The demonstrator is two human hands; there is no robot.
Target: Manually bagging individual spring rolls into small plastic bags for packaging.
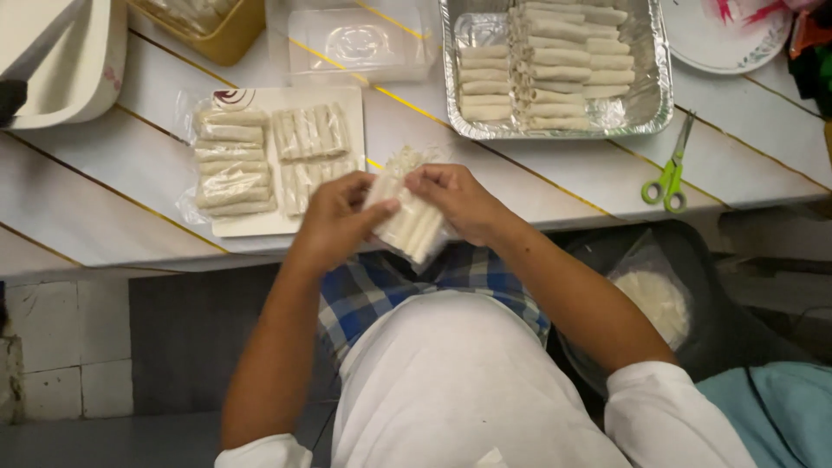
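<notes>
Left hand (336, 217): raised in front of the torso, back of the hand toward the camera, fingers curled inward, thumb extended to the right and pressed flat. Closed in a grasp.
Right hand (452, 198): level with the left and close beside it, knuckles up, fingers bent and bunched at the tips in a pinching hold.
Forearms: both bare, angled inward from the elbows so the wrists converge at the centre.
Upper arms: covered by short white sleeves, elbows held out from the body.
</notes>
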